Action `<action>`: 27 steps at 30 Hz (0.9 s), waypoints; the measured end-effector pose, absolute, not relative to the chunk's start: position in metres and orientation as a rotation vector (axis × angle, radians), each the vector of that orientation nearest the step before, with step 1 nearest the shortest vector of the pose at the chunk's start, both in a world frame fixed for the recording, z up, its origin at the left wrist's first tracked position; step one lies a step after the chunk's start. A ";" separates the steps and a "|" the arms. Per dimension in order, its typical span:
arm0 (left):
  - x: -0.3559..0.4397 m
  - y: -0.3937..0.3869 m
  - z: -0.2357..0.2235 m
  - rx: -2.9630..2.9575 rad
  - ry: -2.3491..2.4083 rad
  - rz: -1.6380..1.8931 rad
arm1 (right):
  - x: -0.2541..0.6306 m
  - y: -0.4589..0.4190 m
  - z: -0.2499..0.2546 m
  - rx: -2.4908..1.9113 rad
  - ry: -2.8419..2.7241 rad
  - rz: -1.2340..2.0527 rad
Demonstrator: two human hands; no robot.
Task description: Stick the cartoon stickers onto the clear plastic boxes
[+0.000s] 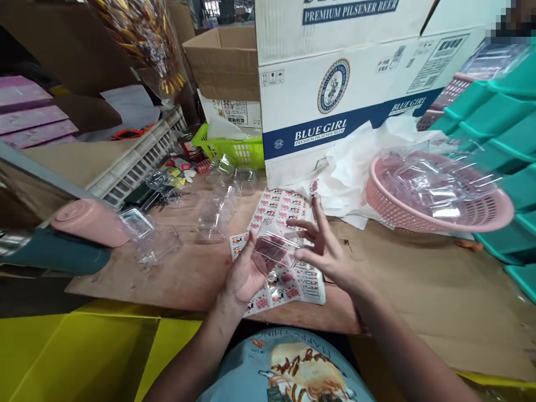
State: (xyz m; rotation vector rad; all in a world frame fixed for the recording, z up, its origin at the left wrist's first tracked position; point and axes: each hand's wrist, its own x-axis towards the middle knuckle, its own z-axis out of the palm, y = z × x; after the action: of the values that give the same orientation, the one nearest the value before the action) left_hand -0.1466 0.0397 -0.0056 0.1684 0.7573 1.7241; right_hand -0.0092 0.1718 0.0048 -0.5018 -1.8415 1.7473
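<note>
My left hand (247, 273) is closed around a small clear plastic box (274, 248), thumb on its near left side. Just right of the box, my right hand (324, 245) has its fingers spread, the lower ones close to the box's right edge. A small printed sticker (314, 187) appears to cling to the raised index fingertip. Below both hands lie sheets of cartoon stickers (282, 207) in red, black and orange print. Whether the right fingertips touch the box I cannot tell.
More clear plastic boxes (215, 215) lie to the left, near a pink roll (90, 223). A pink basket (377, 195) of clear boxes stands right, beside crumpled white paper (347, 167). White beer cartons (301, 100) and a lime-green basket (251, 153) are behind; teal bins (506, 151) are stacked right.
</note>
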 end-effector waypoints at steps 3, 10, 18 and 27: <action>-0.138 0.046 -0.004 0.272 0.785 1.684 | -0.010 0.168 0.001 -0.555 -1.985 1.641; -0.133 0.047 0.000 0.266 0.867 1.723 | 0.031 0.155 0.028 -0.533 -1.843 1.705; -0.118 0.051 -0.005 0.238 0.891 1.788 | 0.061 0.124 0.014 -0.320 -1.090 2.636; -0.109 0.050 -0.006 0.255 0.922 1.818 | 0.057 0.115 0.006 -0.205 -0.874 2.735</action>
State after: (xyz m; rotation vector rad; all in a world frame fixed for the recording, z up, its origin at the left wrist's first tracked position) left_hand -0.1086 0.0499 -0.0056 0.2554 0.9217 1.8183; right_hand 0.0571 0.1152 0.0063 -0.2054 -0.8738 2.7348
